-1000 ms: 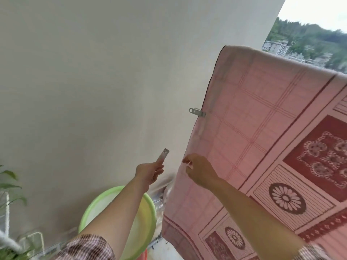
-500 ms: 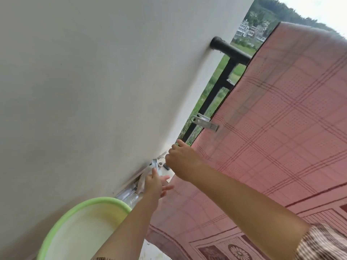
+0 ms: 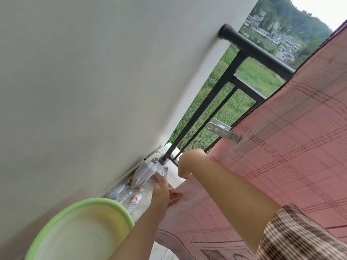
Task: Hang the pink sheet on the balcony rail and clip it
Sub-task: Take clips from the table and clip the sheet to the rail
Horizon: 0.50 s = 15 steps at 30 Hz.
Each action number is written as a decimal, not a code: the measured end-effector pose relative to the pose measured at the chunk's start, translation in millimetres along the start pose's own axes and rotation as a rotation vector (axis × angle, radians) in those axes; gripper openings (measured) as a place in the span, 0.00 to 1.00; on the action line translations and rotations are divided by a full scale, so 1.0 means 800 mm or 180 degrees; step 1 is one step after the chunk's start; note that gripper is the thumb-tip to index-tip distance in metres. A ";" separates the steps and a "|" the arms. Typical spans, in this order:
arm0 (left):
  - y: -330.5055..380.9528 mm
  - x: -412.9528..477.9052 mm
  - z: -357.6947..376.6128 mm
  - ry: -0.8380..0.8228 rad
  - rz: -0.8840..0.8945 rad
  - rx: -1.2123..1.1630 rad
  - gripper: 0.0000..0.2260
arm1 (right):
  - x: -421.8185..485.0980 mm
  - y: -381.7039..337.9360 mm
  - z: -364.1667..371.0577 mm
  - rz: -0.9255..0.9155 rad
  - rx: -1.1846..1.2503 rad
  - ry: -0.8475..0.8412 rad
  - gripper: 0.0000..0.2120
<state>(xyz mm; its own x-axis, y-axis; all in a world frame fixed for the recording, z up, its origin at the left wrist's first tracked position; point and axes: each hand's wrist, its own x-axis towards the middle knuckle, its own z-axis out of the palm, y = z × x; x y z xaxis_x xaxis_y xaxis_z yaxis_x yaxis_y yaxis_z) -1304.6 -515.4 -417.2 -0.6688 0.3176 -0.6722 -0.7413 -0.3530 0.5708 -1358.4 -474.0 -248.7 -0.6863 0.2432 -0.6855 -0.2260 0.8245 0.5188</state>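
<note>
Black balcony rail [image 3: 262, 55], left end fixed into white wall [image 3: 93, 91]; pink sheet [image 3: 291, 147] draped over, metal clip [image 3: 223, 132] on sheet edge. Pale floor [image 3: 174, 179] at rail foot: translucent jug [image 3: 143, 173] lying by wall, plastic bottles [image 3: 136, 198] just beside.

L hand [image 3: 162, 192]: arm reaches fwd, forearm bare, wrist about straight. Fingertips pinch a metal clip [image 3: 165, 172], which sticks out beyond them. Remaining fingers [image 3: 175, 196] loose, splayed out toward the R arm.

R hand [image 3: 186, 164]: sits just beyond L fingertips, near the clip's far end, not touching it. Seen from back of wrist. Fingers [image 3: 182, 173] curled under, gripping edge of pink sheet [image 3: 281, 147]; thumb hidden. R forearm bare and extended, checked sleeve [image 3: 300, 233] at upper arm.

Hands close, no contact between them.
</note>
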 end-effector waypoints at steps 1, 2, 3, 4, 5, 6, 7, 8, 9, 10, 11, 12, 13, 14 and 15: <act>-0.001 0.001 0.000 -0.0042 -0.0036 -0.0032 0.14 | 0.002 0.002 0.000 -0.0036 0.0129 -0.0095 0.03; -0.003 0.003 0.000 -0.0072 -0.0080 -0.0053 0.14 | 0.009 0.003 0.002 -0.0042 0.0200 -0.0147 0.06; -0.005 0.005 0.000 -0.0093 -0.0128 -0.0064 0.15 | 0.010 0.003 0.002 -0.0054 0.0223 -0.0205 0.09; -0.007 0.006 0.000 -0.0113 -0.0171 -0.0067 0.18 | 0.013 0.004 0.004 -0.0093 0.0192 -0.0188 0.08; -0.008 0.007 0.000 -0.0129 -0.0203 -0.0067 0.20 | 0.014 0.003 0.005 -0.0129 0.0177 -0.0136 0.05; -0.010 0.009 0.000 -0.0144 -0.0225 -0.0086 0.21 | 0.013 0.001 0.006 -0.0179 0.0146 -0.0064 0.02; -0.010 0.010 0.000 -0.0154 -0.0236 -0.0113 0.21 | 0.012 0.000 0.006 -0.0241 0.0191 0.0035 0.04; -0.011 0.012 -0.001 -0.0168 -0.0237 -0.0144 0.22 | 0.012 0.000 0.006 -0.0308 0.0220 0.0122 0.07; -0.010 0.011 -0.001 -0.0189 -0.0242 -0.0179 0.21 | 0.012 0.001 0.006 -0.0367 0.0235 0.0177 0.08; -0.010 0.011 0.000 -0.0215 -0.0247 -0.0201 0.20 | 0.014 0.003 0.006 -0.0419 0.0248 0.0234 0.07; -0.009 0.009 0.000 -0.0241 -0.0265 -0.0217 0.18 | 0.014 0.006 0.006 -0.0449 0.0267 0.0261 0.06; -0.009 0.007 0.001 -0.0262 -0.0288 -0.0235 0.17 | 0.014 0.009 0.007 -0.0450 0.0287 0.0266 0.06; -0.008 0.006 0.002 -0.0265 -0.0308 -0.0254 0.16 | 0.012 0.012 0.008 -0.0446 0.0308 0.0230 0.05; -0.007 0.006 0.002 -0.0249 -0.0316 -0.0275 0.16 | 0.010 0.014 0.009 -0.0474 0.0326 0.0181 0.05; -0.006 0.006 0.003 -0.0211 -0.0305 -0.0292 0.16 | 0.005 0.015 0.009 -0.0529 0.0328 0.0132 0.07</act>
<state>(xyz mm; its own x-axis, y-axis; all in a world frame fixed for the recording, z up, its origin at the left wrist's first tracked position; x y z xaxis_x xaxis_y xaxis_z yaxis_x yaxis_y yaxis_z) -1304.4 -510.0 -421.9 -0.5998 0.4101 -0.6871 -0.7957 -0.3963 0.4580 -1358.6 -459.2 -249.1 -0.6739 0.0798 -0.7345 -0.2681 0.9000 0.3438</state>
